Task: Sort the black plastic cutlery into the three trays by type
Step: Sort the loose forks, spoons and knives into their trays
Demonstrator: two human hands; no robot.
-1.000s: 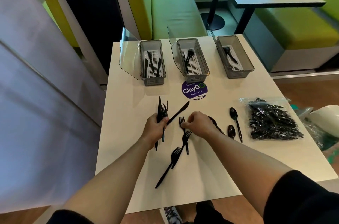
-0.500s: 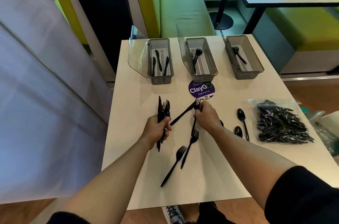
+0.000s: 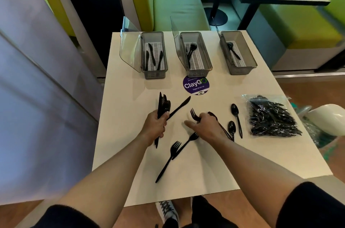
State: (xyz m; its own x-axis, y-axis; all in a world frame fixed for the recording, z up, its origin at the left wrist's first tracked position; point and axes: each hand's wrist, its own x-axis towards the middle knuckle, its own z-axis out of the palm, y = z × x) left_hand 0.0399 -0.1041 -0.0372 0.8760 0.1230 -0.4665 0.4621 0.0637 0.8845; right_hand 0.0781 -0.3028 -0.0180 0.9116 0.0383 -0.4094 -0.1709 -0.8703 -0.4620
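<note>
head camera looks down on a pale table with three grey, slotted plastic trays in a row along its far edge, each with a clear lid tipped open on its left side. the left tray holds three knives on a white ribbed insert. the middle tray holds forks, though i cannot tell how many. the right tray holds at least one spoon. a crinkled clear bag packed with more black cutlery lies near the table's right edge, well apart from the trays. a round purple claygo sticker sits just in front of the middle tray.

all the cutlery is thin, glossy black plastic. the left hand is curled round a bundle of cutlery held upright, with a knife blade and fork tines rising above the fist and handles poking out below. a loose knife lies slanted on the table, its handle end just beside the left thumb and its tip pointing toward the sticker. the right hand grips a single fork, whose tines curve up out of the fist, while one finger reaches out to the left. two loose forks lie overlapping on the table on the near side of that hand. three loose spoons lie to its right, one partly hidden beneath it.
</note>
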